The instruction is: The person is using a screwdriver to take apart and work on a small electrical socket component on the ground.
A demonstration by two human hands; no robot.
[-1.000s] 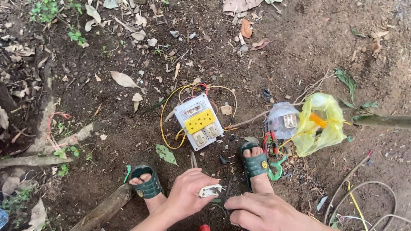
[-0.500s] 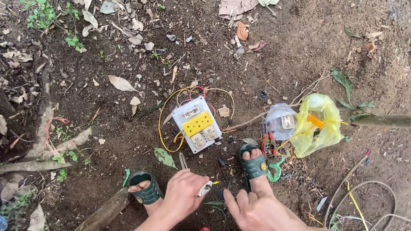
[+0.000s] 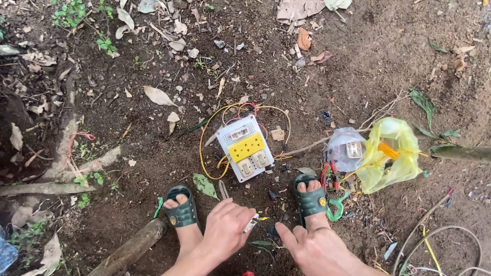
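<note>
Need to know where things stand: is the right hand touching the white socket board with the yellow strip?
Apart. The head view shows bare soil between the right hand and the socket board.

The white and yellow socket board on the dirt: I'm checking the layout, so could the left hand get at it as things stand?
Probably yes. The socket board lies just ahead of the left hand, with only bare soil and a green leaf between. The hand does hold a small white piece.

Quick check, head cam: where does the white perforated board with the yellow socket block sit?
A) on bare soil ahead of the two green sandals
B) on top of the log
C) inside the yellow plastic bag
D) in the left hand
A: the white perforated board with the yellow socket block lies on the soil, ahead of the two green sandals, apart from both hands.
</note>
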